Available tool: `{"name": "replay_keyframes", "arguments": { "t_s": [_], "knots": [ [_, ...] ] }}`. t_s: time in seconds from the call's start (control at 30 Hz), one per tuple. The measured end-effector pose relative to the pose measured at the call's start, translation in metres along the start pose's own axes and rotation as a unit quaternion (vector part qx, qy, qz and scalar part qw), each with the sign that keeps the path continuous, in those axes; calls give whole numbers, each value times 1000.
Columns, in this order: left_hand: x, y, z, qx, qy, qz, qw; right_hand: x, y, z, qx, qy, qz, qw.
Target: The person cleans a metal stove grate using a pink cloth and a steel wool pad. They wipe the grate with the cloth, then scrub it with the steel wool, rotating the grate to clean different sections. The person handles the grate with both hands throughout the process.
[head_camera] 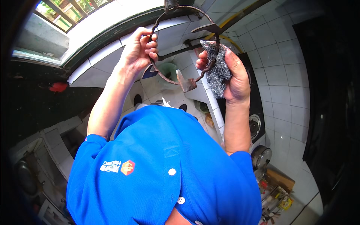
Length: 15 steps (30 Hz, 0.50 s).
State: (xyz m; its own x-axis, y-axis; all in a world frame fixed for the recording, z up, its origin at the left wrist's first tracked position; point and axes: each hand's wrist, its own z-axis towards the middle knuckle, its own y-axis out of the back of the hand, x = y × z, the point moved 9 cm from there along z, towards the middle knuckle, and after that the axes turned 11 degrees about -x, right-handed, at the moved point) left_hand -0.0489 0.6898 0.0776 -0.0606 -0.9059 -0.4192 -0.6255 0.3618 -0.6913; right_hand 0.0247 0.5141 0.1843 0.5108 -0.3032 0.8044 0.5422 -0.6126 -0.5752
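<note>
A rusty metal gas-stove pot support ring (pixel 168 80) with several upright prongs is held up in front of my chest. My left hand (pixel 139 49) grips the left side of the ring between thumb and fingers. In my right hand (pixel 237 76) is a wad of grey steel wool (pixel 218 78), folded around the right side of the ring. The wool hides the part of the ring beneath it. One pale, worn prong (pixel 185 81) stands at the ring's near side, just left of the wool.
At the right, a black gas stove (pixel 257 107) sits along a white tiled wall (pixel 277 73). Pots (pixel 261 157) and kitchen items stand at lower right. A barred window (pixel 70 14) is at upper left. Below the ring, a translucent green bucket (pixel 168 71) rests on the floor.
</note>
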Motion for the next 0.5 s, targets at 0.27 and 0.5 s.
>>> {"name": "replay_keyframes", "arguments": {
  "t_s": [0.27, 0.5],
  "knots": [
    [-11, 9, -10, -62, -78, 8, 995, 4, 6, 6, -38, 104, -170, 979],
    [-45, -37, -60, -96, -440, 222, 865, 16, 50, 47, -228, 364, -582, 691]
  ]
}}
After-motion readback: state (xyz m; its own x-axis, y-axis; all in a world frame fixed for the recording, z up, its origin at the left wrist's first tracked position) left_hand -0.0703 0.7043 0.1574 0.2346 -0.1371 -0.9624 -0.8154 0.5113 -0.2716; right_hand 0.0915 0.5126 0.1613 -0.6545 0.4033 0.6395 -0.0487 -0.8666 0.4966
